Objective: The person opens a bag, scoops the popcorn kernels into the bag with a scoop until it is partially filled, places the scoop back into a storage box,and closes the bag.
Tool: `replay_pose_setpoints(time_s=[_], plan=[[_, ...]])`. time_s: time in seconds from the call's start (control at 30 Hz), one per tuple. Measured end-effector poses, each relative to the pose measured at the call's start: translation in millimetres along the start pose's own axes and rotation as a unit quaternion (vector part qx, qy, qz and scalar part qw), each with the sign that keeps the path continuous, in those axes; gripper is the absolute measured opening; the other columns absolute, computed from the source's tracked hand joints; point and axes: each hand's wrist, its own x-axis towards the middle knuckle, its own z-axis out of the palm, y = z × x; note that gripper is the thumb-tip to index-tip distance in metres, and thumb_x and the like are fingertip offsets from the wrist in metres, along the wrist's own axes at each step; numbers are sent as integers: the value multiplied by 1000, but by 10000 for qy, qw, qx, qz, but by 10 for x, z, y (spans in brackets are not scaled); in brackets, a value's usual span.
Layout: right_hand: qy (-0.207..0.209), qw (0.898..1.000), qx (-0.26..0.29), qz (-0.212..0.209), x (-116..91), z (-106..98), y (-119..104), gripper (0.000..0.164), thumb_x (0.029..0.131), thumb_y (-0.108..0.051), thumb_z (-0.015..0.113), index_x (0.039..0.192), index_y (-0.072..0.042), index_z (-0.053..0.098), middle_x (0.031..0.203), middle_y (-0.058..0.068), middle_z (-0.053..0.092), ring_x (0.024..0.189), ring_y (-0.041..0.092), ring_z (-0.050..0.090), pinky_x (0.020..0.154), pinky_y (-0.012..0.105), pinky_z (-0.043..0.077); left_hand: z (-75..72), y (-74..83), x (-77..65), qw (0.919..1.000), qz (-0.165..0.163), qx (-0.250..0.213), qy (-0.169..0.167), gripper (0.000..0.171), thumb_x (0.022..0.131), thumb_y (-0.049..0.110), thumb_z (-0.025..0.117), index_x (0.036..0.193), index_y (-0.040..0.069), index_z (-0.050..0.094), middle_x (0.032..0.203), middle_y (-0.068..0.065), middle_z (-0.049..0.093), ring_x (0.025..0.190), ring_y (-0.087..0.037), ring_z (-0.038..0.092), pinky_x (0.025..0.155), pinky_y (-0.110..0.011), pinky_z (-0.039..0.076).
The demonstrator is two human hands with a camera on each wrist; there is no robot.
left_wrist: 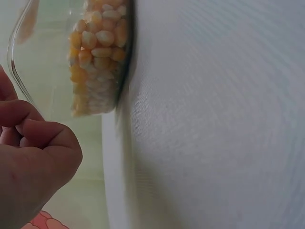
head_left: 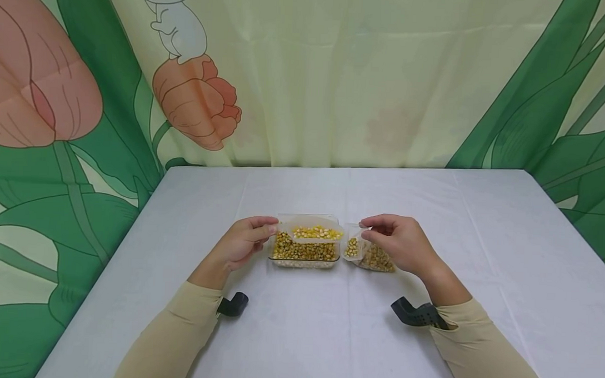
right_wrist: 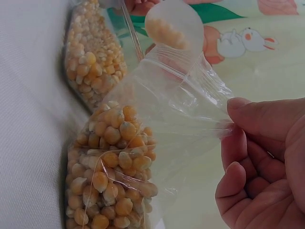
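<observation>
My left hand (head_left: 245, 240) pinches the end of a whitish translucent scoop (head_left: 285, 227) between thumb and fingers. Yellow corn kernels (head_left: 317, 233) lie in the scoop, which is above a clear glass container (head_left: 304, 263) partly filled with kernels. Thumb and index finger of my right hand (head_left: 398, 239) pinch the upper edge of a clear plastic bag (right_wrist: 190, 105), its lower part full of corn. In the right wrist view the scoop's rounded tip (right_wrist: 186, 16) is close by the bag's mouth. The left wrist view hides the scoop behind my left hand (left_wrist: 43, 152).
Both the container and the bag rest on a white cloth-covered table (head_left: 297, 333). Behind the table hangs a curtain (head_left: 396, 81) printed with flowers and rabbits. Dark wrist mounts (head_left: 418, 314) stick out at both sleeves.
</observation>
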Motion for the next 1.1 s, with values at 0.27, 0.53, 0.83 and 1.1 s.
replay_pose_setpoints(time_s=[0.27,0.53,0.83,1.1], plan=[[4,10000,-17,-13,9,8,13,20,93,-7,71,111,2,73,106,11,72,88,22,64,71,23,53,53,42,-2,9988,140,433,167,36,101,9,60,131,-10,56,88,6,62,76,-13,44,68,-25,37],[9,10000,-10,6,17,8,24,18,93,-7,71,110,-1,74,107,10,72,88,22,64,71,24,53,153,133,13,9966,232,755,235,34,99,10,63,127,-8,61,85,3,59,78,-17,47,70,-28,38],[2,10000,3,-17,24,8,28,18,93,-7,71,110,-1,74,107,10,72,90,22,65,72,24,53,253,210,10,9957,404,817,172,32,100,9,63,126,-9,61,105,-9,69,103,-22,62,99,-44,45],[15,10000,-4,5,16,6,19,19,93,-7,71,110,-1,74,107,11,72,90,22,65,72,24,53,337,253,1,9948,368,897,295,29,97,9,67,122,-6,65,103,-11,70,107,-32,63,100,-47,46]])
